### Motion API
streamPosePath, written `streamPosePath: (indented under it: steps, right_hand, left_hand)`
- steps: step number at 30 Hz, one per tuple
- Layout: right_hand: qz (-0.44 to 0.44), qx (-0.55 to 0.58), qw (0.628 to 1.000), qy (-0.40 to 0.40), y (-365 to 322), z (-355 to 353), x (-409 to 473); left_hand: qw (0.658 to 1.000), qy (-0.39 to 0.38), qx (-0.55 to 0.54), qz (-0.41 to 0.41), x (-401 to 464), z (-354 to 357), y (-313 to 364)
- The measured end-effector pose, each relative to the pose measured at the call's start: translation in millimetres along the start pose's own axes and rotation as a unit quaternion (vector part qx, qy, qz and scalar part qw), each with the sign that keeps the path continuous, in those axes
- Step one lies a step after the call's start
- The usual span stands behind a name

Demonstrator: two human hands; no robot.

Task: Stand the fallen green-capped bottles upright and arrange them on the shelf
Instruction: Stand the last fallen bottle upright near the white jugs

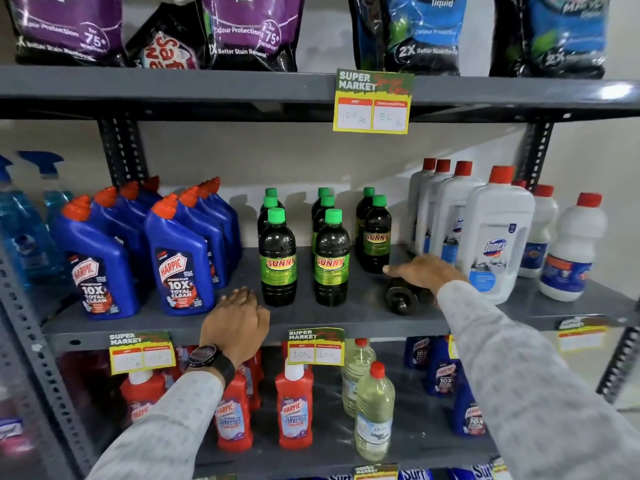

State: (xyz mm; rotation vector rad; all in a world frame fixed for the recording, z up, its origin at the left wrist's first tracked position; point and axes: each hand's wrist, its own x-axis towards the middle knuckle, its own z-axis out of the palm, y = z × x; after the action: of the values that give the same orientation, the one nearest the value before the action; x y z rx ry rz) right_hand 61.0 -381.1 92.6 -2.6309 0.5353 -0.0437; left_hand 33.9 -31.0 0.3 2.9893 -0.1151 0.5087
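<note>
Right hand (424, 271) wrapped over the fallen bottle (401, 299), left hand (239, 317) loose, holding nothing. Could bump the upright bottle (376, 237) just behind, imo.

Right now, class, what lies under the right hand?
Under the right hand a dark bottle lies on its side on the shelf, base toward the camera. Its cap is hidden.

Light: bright, even, from above | Shadows: soft, on wall (242, 161) beyond the hands | Glare: shelf edge (616, 91) above right hand (424, 271) | Blur/bending: frame edges
</note>
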Motion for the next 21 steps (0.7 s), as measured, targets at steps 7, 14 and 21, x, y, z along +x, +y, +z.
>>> streamPosePath:
  steps: [7, 14, 21]
  right_hand:
    - [0.046, 0.228, 0.972, -0.03, 7.1, 12.4, -2.7]
    - [-0.067, 0.275, 0.957, 0.063, -13.4, -11.0, -20.9]
    - [-0.196, 0.314, 0.89, 0.266, -27.0, 17.0, -35.6]
  left_hand:
    - [1.0, -0.001, -0.007, 0.0, -0.6, -2.4, 1.6]
    - [1.0, -0.003, -0.009, 0.002, 0.8, 2.7, -2.8]
    - [1.0, 0.009, 0.001, -0.005, -0.8, 1.3, -0.7]
